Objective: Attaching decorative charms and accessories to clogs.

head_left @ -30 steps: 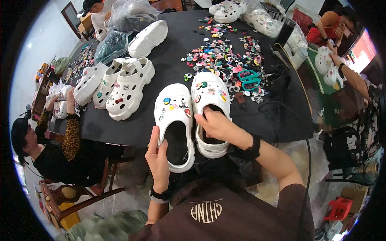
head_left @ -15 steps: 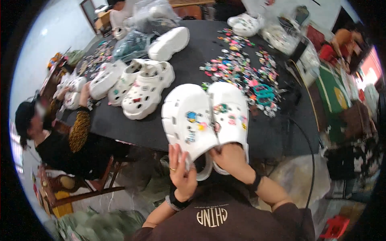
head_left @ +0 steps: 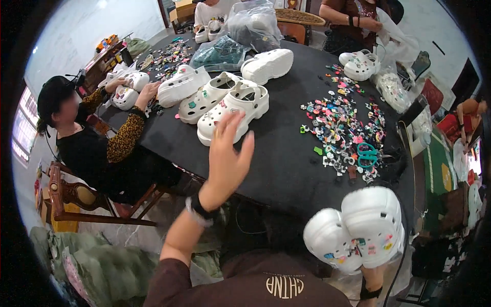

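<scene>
My left hand (head_left: 227, 158) is open, fingers stretched, raised over the table's near edge. Just beyond its fingertips stands a white clog with charms (head_left: 232, 113), beside a second white clog (head_left: 204, 97). At the lower right, my right hand (head_left: 373, 275) holds a pair of white clogs (head_left: 372, 212) by their openings, toes up. Its fingers are hidden by the shoes. Colourful charms dot the uppers of this pair.
A heap of loose charms (head_left: 342, 120) covers the black table's right part, with teal-handled scissors (head_left: 367, 155) on it. Bagged shoes (head_left: 251, 25) and an overturned clog (head_left: 267, 65) lie farther back. A co-worker (head_left: 71, 117) sits at left, handling clogs. A black cable (head_left: 407, 225) hangs at right.
My left hand has let go of the held clogs and moved forward toward those on the table. My right hand has carried the pair to the lower right. The view has shifted.
</scene>
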`<state>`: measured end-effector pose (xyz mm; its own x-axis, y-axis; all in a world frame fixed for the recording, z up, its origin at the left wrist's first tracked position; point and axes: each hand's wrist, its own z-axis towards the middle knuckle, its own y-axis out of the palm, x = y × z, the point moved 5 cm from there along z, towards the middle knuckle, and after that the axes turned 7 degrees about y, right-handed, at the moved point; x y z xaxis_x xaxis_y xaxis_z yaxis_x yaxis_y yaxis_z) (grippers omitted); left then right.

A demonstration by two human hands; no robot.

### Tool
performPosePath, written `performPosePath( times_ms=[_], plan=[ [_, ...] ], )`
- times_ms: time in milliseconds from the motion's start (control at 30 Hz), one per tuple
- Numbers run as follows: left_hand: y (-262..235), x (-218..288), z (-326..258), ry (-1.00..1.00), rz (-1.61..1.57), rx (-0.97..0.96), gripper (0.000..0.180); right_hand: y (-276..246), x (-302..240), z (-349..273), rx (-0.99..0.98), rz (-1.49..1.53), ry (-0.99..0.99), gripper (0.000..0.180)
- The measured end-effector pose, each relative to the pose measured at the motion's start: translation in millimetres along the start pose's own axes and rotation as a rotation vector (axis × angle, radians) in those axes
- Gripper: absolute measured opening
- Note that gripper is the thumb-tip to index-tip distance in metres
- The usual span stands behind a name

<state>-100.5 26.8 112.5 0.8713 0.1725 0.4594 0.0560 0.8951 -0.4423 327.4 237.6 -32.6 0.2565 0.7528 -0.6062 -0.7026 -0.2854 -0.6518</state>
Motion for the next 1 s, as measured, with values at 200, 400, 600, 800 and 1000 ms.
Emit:
performPosePath(
  times_ms=[200,400,600,800,1000],
  plan=[
    [76.1,-171.2,93.1,-0.176,0.651,-0.442,0.072,-22.8,28.7,-29.8,0.149,-0.012,0.095,0.034],
    [103.2,-259.5,83.9,-0.471,0.791,-0.595,0.039,-9.7,18.3,47.8,0.316,-0.029,0.185,0.034],
    [126.8,-224.4,88.0,-0.221,0.709,-0.685,0.022,-81.1,68.1,40.0,0.477,-0.133,0.356,0.033],
    [79.1,-226.4,48.3,0.155,0.335,-0.793,0.018,-205.9,56.0,-122.3,0.944,-0.379,0.742,0.032],
    [21.1,-88.8,-7.1,-0.388,-0.192,-0.441,0.014,-272.3,103.6,-54.0,0.926,-0.300,0.966,0.032]
  ],
)
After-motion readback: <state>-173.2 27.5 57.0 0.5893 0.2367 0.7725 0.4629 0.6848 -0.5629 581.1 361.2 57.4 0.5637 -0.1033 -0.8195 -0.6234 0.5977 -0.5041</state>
